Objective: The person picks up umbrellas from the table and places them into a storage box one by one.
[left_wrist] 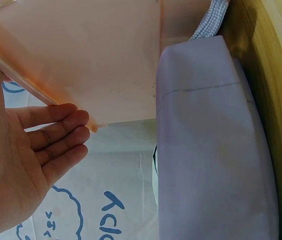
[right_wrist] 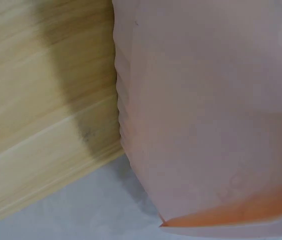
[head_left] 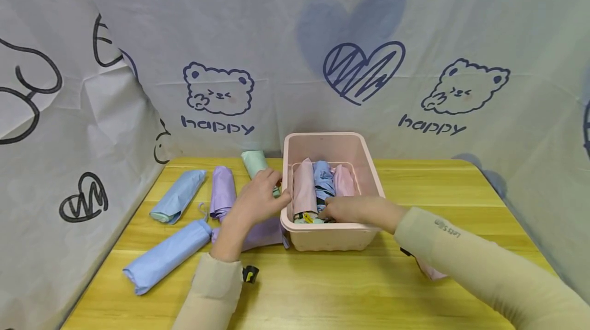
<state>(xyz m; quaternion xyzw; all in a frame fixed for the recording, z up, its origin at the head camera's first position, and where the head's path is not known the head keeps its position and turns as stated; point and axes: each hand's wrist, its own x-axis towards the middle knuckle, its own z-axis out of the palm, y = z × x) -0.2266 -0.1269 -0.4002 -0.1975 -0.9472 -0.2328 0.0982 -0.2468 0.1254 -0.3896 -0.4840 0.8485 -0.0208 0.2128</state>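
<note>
A pink plastic bin stands on the table with folded umbrellas lying in it. Among them are a pale pink umbrella, a blue umbrella with dark bands, and another pink umbrella. My left hand is at the bin's left rim; in the left wrist view its thumb goes behind the rim and its bent fingers lie along the outer side. Reaching over the right side, my right hand has its fingertips down at the near end of the blue umbrella. Whether they grip it I cannot tell.
Left of the bin lie a light blue umbrella, a darker blue one, an upright-lying purple one and a second purple one. A mint umbrella is behind my left hand. Something pink shows under my right forearm.
</note>
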